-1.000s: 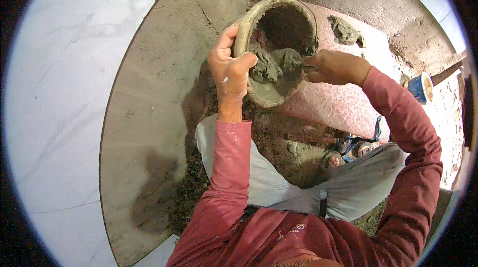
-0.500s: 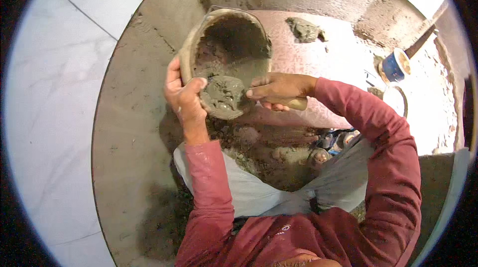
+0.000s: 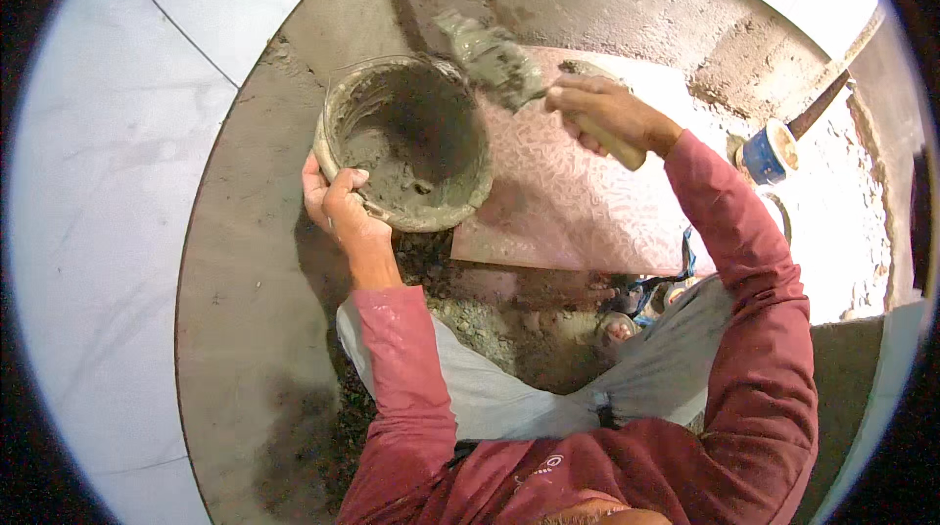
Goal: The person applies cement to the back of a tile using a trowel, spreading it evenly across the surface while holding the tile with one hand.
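My left hand [image 3: 343, 207] is closed round the near left rim of a mortar-smeared bucket [image 3: 472, 200], thumb over the edge. Grey wet mortar [image 3: 397, 167] lies in the bottom of that bucket. In my right hand [image 3: 612, 114] is the wooden handle of a trowel [image 3: 619, 145]. Its blade points to the far left, beyond the bucket's right rim, and is covered by a load of mortar [image 3: 494, 60]. Beneath the trowel and right hand lies a pinkish patterned board [image 3: 578, 197]. My right hand partly hides a mortar lump [image 3: 585, 67] on the board.
A small blue and white tub [image 3: 769, 153] lies tilted at the right, on brightly lit rough ground. Several small items, with a blue strap [image 3: 646, 295], sit by my right knee. A grey rendered wall [image 3: 235, 329] curves round the left, with white tiles [image 3: 98, 231] beyond.
The loaded trowel has moved out of the bucket's mouth, away from me and rightward over the board's far side. The bucket has shifted left and tips toward me less.
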Motion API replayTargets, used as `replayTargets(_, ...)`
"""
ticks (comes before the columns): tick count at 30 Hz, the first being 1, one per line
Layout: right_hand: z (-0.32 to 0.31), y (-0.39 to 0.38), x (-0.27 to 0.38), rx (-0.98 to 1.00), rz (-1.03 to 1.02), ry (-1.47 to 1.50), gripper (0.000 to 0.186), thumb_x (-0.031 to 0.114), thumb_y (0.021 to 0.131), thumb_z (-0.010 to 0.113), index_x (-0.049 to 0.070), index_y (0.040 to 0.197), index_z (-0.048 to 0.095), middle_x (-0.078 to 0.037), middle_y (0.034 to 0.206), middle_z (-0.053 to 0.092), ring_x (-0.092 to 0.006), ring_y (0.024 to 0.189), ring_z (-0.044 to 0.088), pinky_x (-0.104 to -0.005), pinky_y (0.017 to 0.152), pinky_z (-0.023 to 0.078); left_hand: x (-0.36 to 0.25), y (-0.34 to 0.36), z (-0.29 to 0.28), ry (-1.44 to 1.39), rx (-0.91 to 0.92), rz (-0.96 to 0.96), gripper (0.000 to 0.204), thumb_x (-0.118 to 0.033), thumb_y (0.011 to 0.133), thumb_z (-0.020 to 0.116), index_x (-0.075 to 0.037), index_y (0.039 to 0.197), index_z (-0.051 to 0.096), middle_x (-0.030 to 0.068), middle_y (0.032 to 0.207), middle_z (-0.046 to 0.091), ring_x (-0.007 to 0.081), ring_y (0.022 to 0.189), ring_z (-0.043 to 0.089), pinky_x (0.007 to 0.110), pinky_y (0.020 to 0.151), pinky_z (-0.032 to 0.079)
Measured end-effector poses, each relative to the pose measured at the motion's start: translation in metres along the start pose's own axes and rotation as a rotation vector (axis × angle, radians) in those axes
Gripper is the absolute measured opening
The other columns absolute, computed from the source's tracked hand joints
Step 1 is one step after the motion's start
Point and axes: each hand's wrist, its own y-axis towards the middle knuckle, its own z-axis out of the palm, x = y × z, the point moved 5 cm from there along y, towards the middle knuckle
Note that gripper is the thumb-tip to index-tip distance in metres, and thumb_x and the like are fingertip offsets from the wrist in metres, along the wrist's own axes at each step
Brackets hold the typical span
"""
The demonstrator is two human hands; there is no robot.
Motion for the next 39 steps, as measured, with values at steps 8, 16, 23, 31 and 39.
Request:
replayTargets(8, -0.082, 0.069, -0.075, -0.592, -0.407, -1.279, 0.025, 0.017, 0.09, 0.06, 0.009, 0.113, 0.058, -0.019, 0.09, 0.065, -0.037, 0.075, 0.067, -0.0492, 0.064, 0.054, -0.013, 0.0, -0.005, 0.116, -0.048, 0.03, 0.065, 0.014, 0.063, 0.047, 0.01, 0.128, 0.05, 0.0181, 0.117, 0.061, 0.0286, 0.105, 0.065, 0.038, 0.091, 0.055)
replayTargets(16, -0.08, 0.053, -0.08, -0.596, -0.323, -1.365, 0.031, 0.02, 0.095, 0.056, 0.007, 0.123, 0.055, -0.02, 0.098, 0.068, -0.038, 0.082, 0.071, -0.0511, 0.069, 0.055, -0.016, 0.002, -0.007, 0.089, -0.033, 0.004, 0.066, 0.012, 0.062, 0.048, 0.009, 0.127, 0.05, 0.0196, 0.117, 0.061, 0.0317, 0.102, 0.066, 0.04, 0.092, 0.057)
replayTargets(23, -0.069, -0.014, -0.005, -0.549, -0.375, -1.081, 0.028, 0.024, 0.093, 0.06, 0.007, 0.116, 0.06, -0.022, 0.104, 0.069, -0.0423, 0.091, 0.068, -0.0494, 0.079, 0.054, -0.015, 0.001, -0.005, 0.043, 0.024, 0.02, 0.061, 0.009, 0.061, 0.053, 0.008, 0.122, 0.054, 0.016, 0.112, 0.063, 0.0265, 0.097, 0.066, 0.037, 0.09, 0.056)
replayTargets(31, 0.071, 0.011, 0.037, -0.193, -0.582, -1.3, 0.025, 0.022, 0.092, 0.064, 0.008, 0.112, 0.059, -0.016, 0.1, 0.068, -0.0384, 0.083, 0.068, -0.0488, 0.07, 0.055, -0.01, 0.003, 0.003, 0.02, 0.177, -0.012, 0.061, 0.008, 0.062, 0.055, 0.006, 0.123, 0.054, 0.0123, 0.109, 0.064, 0.0209, 0.093, 0.067, 0.032, 0.085, 0.057)
replayTargets(39, 0.109, 0.023, 0.019, -0.032, -0.665, -1.494, 0.012, 0.02, 0.088, 0.062, 0.014, 0.097, 0.068, -0.011, 0.073, 0.068, -0.031, 0.069, 0.072, -0.0454, 0.057, 0.057, -0.025, -0.004, 0.006, 0.022, 0.182, 0.013, 0.062, 0.009, 0.061, 0.055, 0.006, 0.123, 0.055, 0.0115, 0.109, 0.065, 0.0191, 0.091, 0.067, 0.03, 0.08, 0.058)
